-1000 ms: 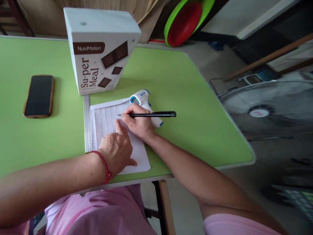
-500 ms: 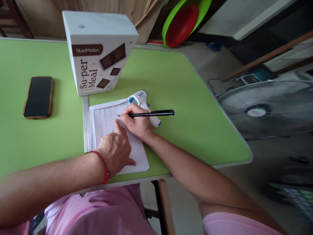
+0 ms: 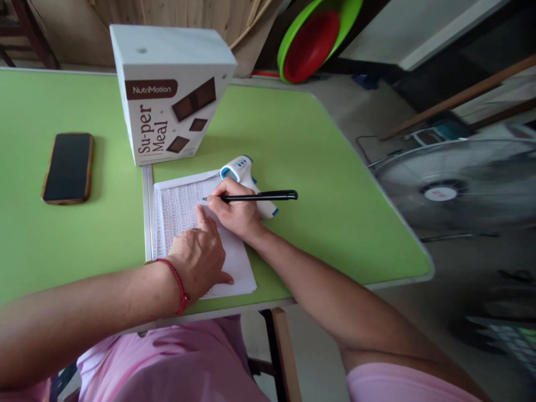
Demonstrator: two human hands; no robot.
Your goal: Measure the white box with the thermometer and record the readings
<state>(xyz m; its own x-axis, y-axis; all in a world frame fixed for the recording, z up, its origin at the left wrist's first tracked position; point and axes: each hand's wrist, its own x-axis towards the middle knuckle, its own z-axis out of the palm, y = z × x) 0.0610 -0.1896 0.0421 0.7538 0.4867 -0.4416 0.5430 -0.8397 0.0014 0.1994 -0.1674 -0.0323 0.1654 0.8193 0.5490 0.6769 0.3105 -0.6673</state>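
Right hand's [image 3: 237, 212] grip wrapped around black pen [image 3: 268, 195], its tip at edge of handwritten rows; can't tell from here whether tip touches. Paper sheets [image 3: 237, 265] stacked on green tabletop [image 3: 326, 167], near front edge, under both hands. Left hand [image 3: 199, 257], red bracelet [image 3: 178, 282] at wrist, rests on sheets, grip loose, index finger extended toward pen tip. White-and-blue device [image 3: 240, 164] partly behind right hand. NutriMotion box [image 3: 176, 47] upright beyond sheets; phone [image 3: 67, 168] off left.
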